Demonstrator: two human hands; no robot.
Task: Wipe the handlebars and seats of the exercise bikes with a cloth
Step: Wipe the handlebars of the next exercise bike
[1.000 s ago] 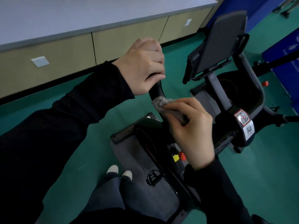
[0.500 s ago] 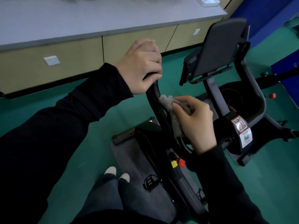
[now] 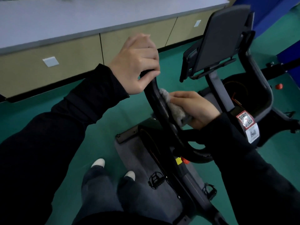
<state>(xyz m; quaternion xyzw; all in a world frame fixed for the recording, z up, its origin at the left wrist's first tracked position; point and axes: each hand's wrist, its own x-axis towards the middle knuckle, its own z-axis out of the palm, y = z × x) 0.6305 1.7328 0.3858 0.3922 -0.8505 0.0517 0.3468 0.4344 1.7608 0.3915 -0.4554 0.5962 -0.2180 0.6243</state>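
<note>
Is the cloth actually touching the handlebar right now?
Touching. The head view shows the right hand pressing the cloth against the handlebar, with no gap visible.

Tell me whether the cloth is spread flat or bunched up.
Bunched: the grey cloth is crumpled in the right hand against the handlebar.

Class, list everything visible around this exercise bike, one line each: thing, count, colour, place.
Black curved handlebar: one, black, centre.
Grey crumpled cloth: one, grey, against handlebar.
Flat grey console panel: one, grey, upper right.
Square QR stickers: two, red-edged and white, right frame.
Black cage pedals: two, black, lower centre.
Grey floor mat: one, grey, under bike.
Beige cabinet fronts: row, beige, upper left.
Green floor: one, green, all around.
White shoes: two, white, bottom centre.
Left hand: one, grips handlebar top.
Right hand: one, holds cloth on handlebar.
</note>
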